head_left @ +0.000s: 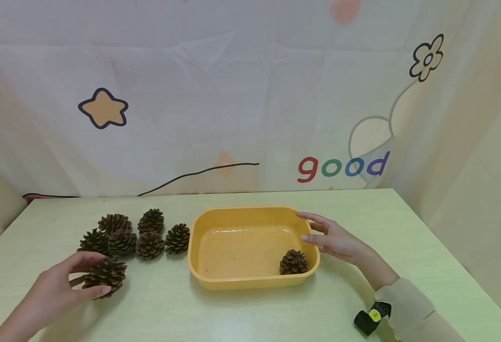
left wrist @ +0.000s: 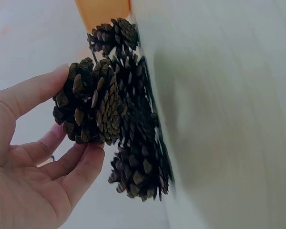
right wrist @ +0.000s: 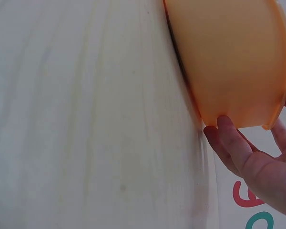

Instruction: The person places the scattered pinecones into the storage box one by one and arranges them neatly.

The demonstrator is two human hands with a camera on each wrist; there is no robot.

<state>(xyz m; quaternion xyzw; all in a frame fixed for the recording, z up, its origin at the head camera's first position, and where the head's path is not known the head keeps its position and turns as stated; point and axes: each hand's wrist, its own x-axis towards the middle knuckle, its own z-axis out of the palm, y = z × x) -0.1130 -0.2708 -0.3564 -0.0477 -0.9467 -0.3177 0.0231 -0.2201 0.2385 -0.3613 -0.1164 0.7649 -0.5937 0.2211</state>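
Note:
My left hand point(head_left: 58, 289) grips a brown pine cone point(head_left: 106, 278) between thumb and fingers. In the left wrist view this pine cone point(left wrist: 88, 102) is raised off the tabletop, its shadow falling on the surface. Behind it lies a cluster of several more pine cones point(head_left: 149, 245), the rightmost right beside a yellow plastic basin point(head_left: 250, 284). One pine cone point(head_left: 294, 262) sits inside, in the near right corner. My right hand point(head_left: 340, 240) holds the basin's right rim, thumb over the edge. In the right wrist view, fingertips point(right wrist: 225, 123) rest against the basin's outer wall point(right wrist: 233, 67).
The pale green table point(head_left: 147, 313) ends at a printed cloth backdrop point(head_left: 190, 104) with a star, a flower and the word "good". More cloth hangs along the right side. A black strapped device point(head_left: 372, 318) is on the right wrist.

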